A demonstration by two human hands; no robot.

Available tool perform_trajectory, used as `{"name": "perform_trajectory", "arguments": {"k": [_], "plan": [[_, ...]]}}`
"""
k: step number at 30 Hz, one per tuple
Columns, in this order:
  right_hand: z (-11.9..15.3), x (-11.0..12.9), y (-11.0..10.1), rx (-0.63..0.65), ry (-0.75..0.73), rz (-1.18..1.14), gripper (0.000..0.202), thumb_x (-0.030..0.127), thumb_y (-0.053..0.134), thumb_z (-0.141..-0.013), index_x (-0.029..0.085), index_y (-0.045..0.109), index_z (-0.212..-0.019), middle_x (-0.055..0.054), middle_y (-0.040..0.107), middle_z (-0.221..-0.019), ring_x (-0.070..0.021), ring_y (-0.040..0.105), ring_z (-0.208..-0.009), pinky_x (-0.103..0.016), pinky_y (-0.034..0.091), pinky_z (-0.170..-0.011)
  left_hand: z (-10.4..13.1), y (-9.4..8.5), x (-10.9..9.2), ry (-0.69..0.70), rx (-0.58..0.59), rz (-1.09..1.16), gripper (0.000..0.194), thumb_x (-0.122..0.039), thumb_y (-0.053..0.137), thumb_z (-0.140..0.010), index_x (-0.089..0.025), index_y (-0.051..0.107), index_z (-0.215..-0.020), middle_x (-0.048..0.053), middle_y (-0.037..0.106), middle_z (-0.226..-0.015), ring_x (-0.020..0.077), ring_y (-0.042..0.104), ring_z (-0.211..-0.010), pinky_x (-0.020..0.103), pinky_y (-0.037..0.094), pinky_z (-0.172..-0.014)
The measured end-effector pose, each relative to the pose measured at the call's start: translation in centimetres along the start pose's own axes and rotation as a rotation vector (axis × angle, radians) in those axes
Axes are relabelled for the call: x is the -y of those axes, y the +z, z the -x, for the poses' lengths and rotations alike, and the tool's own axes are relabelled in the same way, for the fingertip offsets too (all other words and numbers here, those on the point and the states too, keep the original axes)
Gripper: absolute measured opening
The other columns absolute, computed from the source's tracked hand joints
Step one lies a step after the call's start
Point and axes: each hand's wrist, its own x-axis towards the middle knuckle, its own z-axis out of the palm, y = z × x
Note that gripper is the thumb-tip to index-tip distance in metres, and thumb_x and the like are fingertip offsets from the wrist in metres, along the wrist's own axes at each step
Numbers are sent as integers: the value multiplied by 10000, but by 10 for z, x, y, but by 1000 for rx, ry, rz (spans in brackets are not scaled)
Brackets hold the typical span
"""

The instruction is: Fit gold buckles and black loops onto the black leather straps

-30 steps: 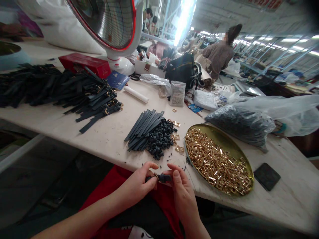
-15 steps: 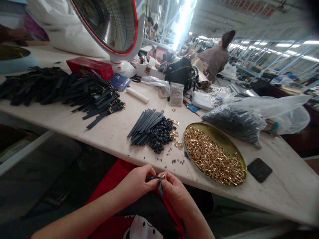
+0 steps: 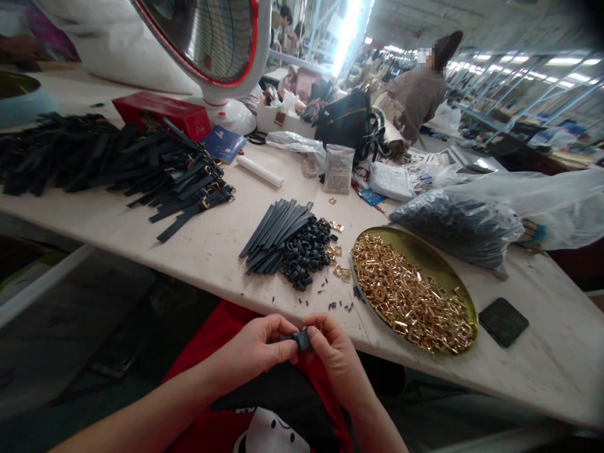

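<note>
Round gold-coloured tray (image 3: pixel 434 255) on desk (image 3: pixel 202 251), heaped with shiny metal buckles (image 3: pixel 410 299); clear plastic bag (image 3: pixel 559 204) behind it bulging with dark pieces (image 3: pixel 453 223). Flat dark strips (image 3: pixel 274 233) and small curled loops (image 3: pixel 306 255) piled left of tray. Left hand (image 3: pixel 287 341) and right hand (image 3: pixel 311 338) both pinching dark strap (image 3: pixel 302 340) just off desk's near edge. Half a second ago strap end dangled; now sits blocky between hands

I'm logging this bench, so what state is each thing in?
Dark strap, held in both hands
Left hand, pinching it
Right hand, pinching it
Buckle tray, heaped with gold buckles
Flat strips, loosely stacked
Small loops, heaped
Clear bag, bulging
Tube light, lit
Dish heater, no visible glow
</note>
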Motion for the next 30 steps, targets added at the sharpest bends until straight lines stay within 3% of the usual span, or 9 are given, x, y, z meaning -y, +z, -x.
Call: {"name": "perform_trajectory", "arguments": {"k": [6,10,15,22,28,30], "plan": [[-6,-5,-10,99,133,-104,253,297,686,-694,196,466,-766,51,572,-574,-74,495,-480,-169,330,-461,-14,-4,6,-23,58,95,181,-207,567,-662,-113,588,-816,8,645,-732,133,564,-688,214,374,-596],[-13,-6,-10,120,247,-329,291,357,678,-689,196,438,-726,74,495,-451,-75,483,-421,-142,286,-388,-16,-6,-1,-51,114,116,151,-207,547,-688,-116,584,-802,41,679,-778,152,581,-719,211,333,-549],[-16,-2,-7,111,293,-382,294,364,673,-693,193,436,-709,94,428,-393,-65,467,-390,-124,260,-362,-19,-8,1,-3,224,207,182,-279,562,-745,-116,569,-828,78,686,-848,173,591,-785,212,316,-549],[-10,0,-13,107,160,-172,295,339,693,-682,191,454,-775,42,588,-541,-56,472,-431,-138,310,-407,-18,-9,9,-10,212,308,258,-329,634,-717,-127,566,-862,32,667,-764,102,514,-629,200,302,-538],[-3,-1,-11,110,199,-139,287,388,626,-715,211,404,-754,61,527,-497,-72,417,-405,-165,287,-398,-10,-3,5,22,226,226,210,-325,604,-751,-143,552,-842,29,668,-783,124,562,-717,199,323,-555],[-1,-2,-10,68,136,-15,245,375,593,-738,212,411,-755,72,488,-503,-76,405,-423,-175,283,-413,-8,-2,7,21,198,197,221,-325,606,-746,-144,560,-864,22,667,-785,118,555,-706,198,332,-560]]}}
